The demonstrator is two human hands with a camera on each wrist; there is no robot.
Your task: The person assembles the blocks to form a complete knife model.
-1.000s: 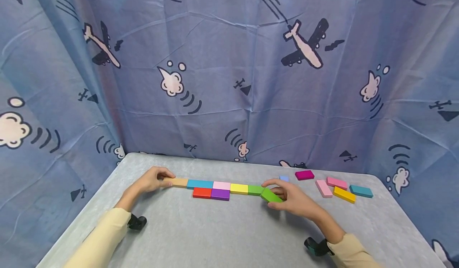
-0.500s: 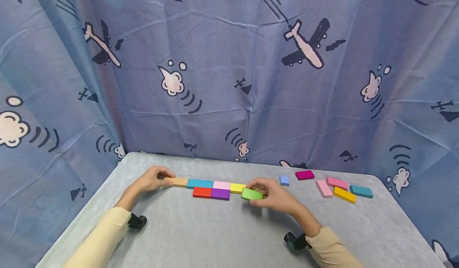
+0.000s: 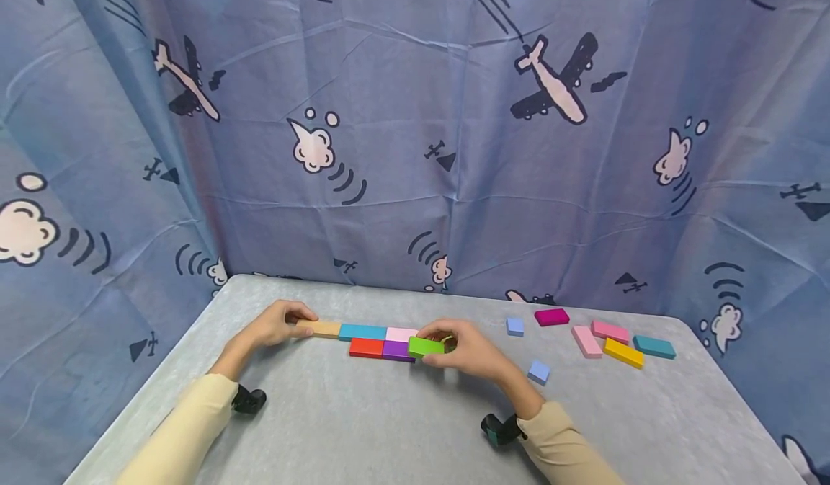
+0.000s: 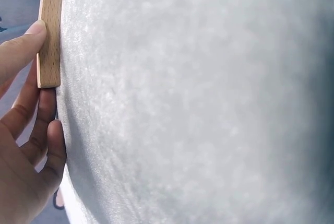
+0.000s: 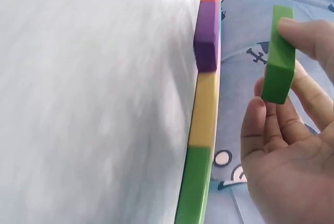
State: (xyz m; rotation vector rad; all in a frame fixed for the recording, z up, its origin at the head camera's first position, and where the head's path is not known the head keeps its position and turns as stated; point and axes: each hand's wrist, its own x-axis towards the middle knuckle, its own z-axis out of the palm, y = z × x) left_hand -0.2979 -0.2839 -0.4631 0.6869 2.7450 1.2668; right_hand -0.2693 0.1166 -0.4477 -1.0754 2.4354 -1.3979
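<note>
My left hand [image 3: 279, 324] pinches the wooden block [image 3: 324, 328] at the left end of a row of flat blocks. From it the row runs right through a blue block [image 3: 362, 332] and a pale pink one [image 3: 400, 334]. A yellow block [image 5: 203, 110] and a green one [image 5: 194, 182] continue it in the right wrist view; my right hand mostly hides them from the head camera. In front lie a red block [image 3: 366, 348] and a purple block [image 3: 395, 350]. My right hand [image 3: 470, 348] holds a second green block [image 3: 424, 347] between thumb and fingers, raised by the purple block's right end.
Two small light blue blocks [image 3: 539, 372] lie right of my right hand. Farther right are a magenta block [image 3: 552, 317], two pink blocks [image 3: 586, 341], an orange-yellow block [image 3: 623, 352] and a teal block [image 3: 654, 346]. A patterned curtain [image 3: 389, 182] hangs behind the table [image 3: 337, 420].
My right hand has carried the green block left along the row, from its right end to the purple block, uncovering the light blue blocks. The left hand stays in place.
</note>
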